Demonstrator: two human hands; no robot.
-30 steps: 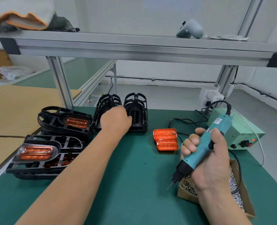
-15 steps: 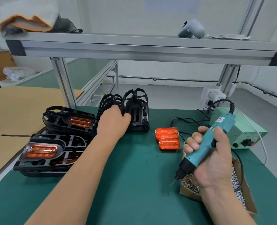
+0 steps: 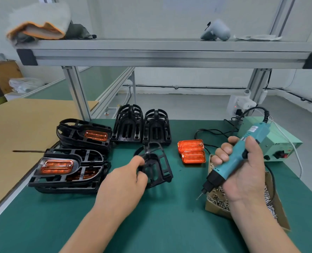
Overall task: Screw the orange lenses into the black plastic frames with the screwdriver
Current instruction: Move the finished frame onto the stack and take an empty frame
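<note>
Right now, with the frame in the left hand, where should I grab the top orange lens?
Pinch the top orange lens across its two long edges, coming from above. It lies flat on the lower lens, so only its sides and top are exposed. Only the left hand could free up; the right hand holds the screwdriver.

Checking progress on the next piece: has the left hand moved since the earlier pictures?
Yes. The left hand has come back toward the person, away from the upright frame stacks at the rear, and now holds one black frame.

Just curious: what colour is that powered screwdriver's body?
Teal screwdriver with a black nose, clearest in the head view.
</note>
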